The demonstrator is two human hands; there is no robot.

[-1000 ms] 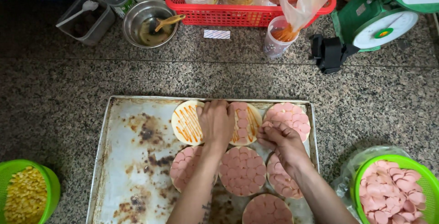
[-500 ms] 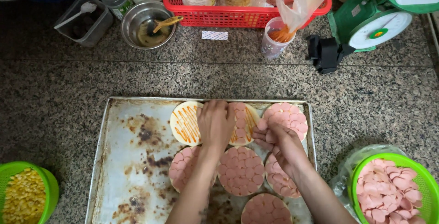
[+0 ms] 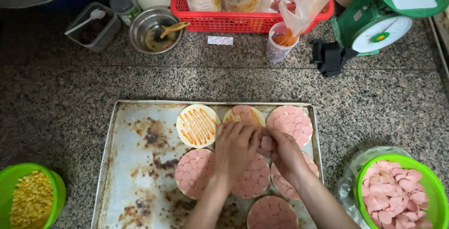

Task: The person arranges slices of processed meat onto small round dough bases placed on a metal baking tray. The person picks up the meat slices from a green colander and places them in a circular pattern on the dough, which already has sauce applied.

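Metal baking tray (image 3: 135,173), scorched and stained, lying on a speckled granite worktop (image 3: 70,89); all places below are reckoned from this tray.

On the tray, far row: one round dough base with orange sauce in zigzag lines (image 3: 197,125); beside it to the right, a half-covered base (image 3: 244,115) bearing sauce and a few pink sausage slices; at the far right corner, a base fully covered in slices (image 3: 290,124).

On the tray, nearer rows: four more sliced-sausage rounds, one at centre (image 3: 194,172) in plain sight, the others partly under the hands and forearms.

Left hand (image 3: 236,148): over the tray's middle, just near of the half-covered base, fingers curled downward and closed toward the right hand; what they grip cannot be told.

Right hand (image 3: 285,154): touching the left hand, fingers pinched on a small stack of pink sausage slices (image 3: 266,142) held between the two hands.

Right of the tray: green basket of sausage slices (image 3: 397,196), set in a clear bag.

Left of the tray: green basket of yellow corn kernels (image 3: 30,201).

Beyond the tray: steel bowl with a spoon (image 3: 154,30), clear tub with a white spoon (image 3: 91,25), red basket holding jars (image 3: 234,21), plastic cup with a sauce bag (image 3: 280,44), green kitchen scale (image 3: 374,23).
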